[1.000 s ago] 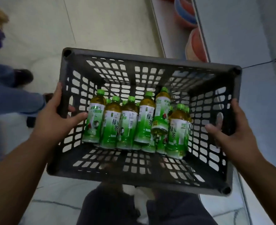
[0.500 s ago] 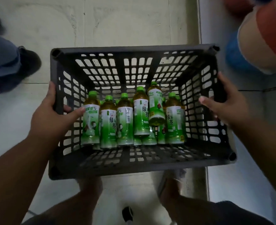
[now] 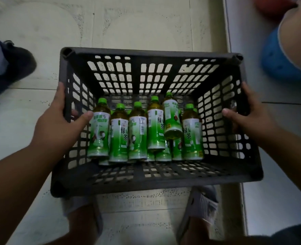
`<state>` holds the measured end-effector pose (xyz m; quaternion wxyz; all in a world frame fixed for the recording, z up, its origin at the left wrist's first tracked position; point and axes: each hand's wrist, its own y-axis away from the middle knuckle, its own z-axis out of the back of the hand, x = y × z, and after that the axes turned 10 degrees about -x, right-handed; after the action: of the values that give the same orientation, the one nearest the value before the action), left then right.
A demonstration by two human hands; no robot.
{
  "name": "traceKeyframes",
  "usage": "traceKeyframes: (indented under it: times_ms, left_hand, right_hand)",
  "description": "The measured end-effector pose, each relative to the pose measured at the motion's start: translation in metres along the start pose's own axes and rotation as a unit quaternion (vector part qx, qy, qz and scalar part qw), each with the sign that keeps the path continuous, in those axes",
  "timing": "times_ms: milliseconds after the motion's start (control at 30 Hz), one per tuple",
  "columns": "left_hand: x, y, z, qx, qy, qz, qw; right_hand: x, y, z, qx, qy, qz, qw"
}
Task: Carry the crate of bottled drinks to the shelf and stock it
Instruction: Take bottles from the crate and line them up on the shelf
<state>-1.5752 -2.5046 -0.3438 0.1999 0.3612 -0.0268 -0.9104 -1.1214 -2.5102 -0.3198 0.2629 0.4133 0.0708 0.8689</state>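
A dark grey slotted plastic crate [image 3: 151,53] fills the middle of the head view, low over a pale tiled floor. Inside it stand several green tea bottles [image 3: 137,131] with green caps and green-white labels, bunched toward the near side; one bottle [image 3: 171,117] rides higher and tilts on the others. My left hand [image 3: 57,124] grips the crate's left wall, thumb inside against a bottle. My right hand [image 3: 250,117] grips the right wall, thumb inside.
My two feet in grey slippers [image 3: 199,207] stand just below the crate. Another person's dark shoe and blue trouser leg [image 3: 6,68] are at the left. A white shelf base [image 3: 277,174] runs down the right side, with blue and orange-white tubs [image 3: 287,55] on it.
The crate has come lower and closer to the floor in front of my feet. The view has tilted further down. Both hands keep the same grip on the walls.
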Motion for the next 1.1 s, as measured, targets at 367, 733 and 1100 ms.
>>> traceKeyframes:
  times_ms: [367, 733, 1100]
  left_hand:
    - [-0.007, 0.011, 0.006, 0.009, -0.246, -0.134, 0.960]
    - [0.003, 0.003, 0.002, 0.019, -0.259, -0.163, 0.952]
    - [0.012, -0.001, -0.003, 0.011, -0.232, -0.188, 0.954]
  right_hand:
    - [0.017, 0.024, -0.018, -0.094, 0.286, 0.126, 0.945]
    - [0.098, 0.052, -0.217, 0.183, 0.109, 0.152, 0.965]
    - [0.150, 0.004, -0.339, 0.279, 0.333, 0.132, 0.891]
